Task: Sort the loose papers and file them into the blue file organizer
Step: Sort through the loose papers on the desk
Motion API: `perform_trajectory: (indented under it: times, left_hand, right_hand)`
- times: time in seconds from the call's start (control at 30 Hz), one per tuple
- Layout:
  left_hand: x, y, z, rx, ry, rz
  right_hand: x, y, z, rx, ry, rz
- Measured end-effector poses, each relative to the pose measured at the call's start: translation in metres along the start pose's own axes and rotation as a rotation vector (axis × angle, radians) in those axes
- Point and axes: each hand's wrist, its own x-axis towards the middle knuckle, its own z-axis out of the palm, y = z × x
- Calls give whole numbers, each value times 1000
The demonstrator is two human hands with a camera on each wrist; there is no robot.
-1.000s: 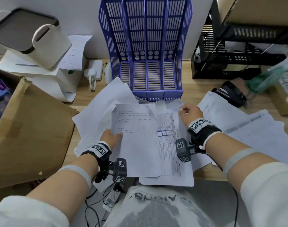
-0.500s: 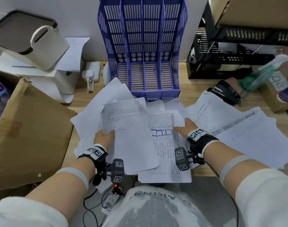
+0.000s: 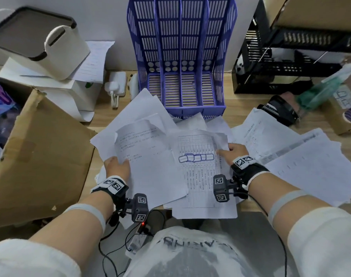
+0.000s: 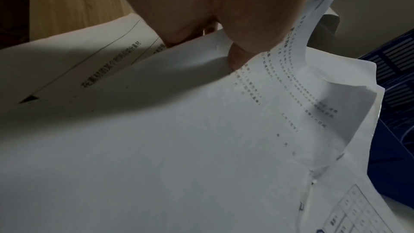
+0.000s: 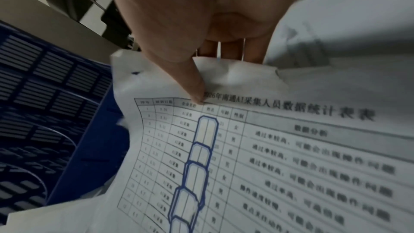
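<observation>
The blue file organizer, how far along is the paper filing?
Nothing filed: the blue file organizer shows only empty slots. In hand: the left hand grips a text sheet, the right hand pinches a table sheet. Left: loose papers across the desk.

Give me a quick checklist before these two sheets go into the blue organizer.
1. Left hand has the text sheet: ok, thumb on top at its left edge.
2. Right hand has the table sheet: ok, thumb pinches its edge.
3. Sheets flat: not ok, both curl at their far edges.
4. Blue organizer slots free: ok, all four look empty.
5. Path to the slots: not ok, loose papers lie against the organizer's front.
6. Sheets sorted by type: cannot tell.
</observation>
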Motion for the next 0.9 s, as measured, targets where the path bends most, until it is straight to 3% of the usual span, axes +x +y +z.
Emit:
perform_trajectory:
  times: [0.27, 0.4, 0.9]
  left_hand:
    - [-8, 15, 10, 71, 22, 54]
    - [-16, 27, 16, 64, -48, 93]
    - [-53, 70, 66, 53, -232, 235]
  right_hand:
    - [8, 11, -58, 103, 253, 36]
    - [9, 19, -87, 157, 369, 18]
    - [-10, 90, -172, 89, 550, 371]
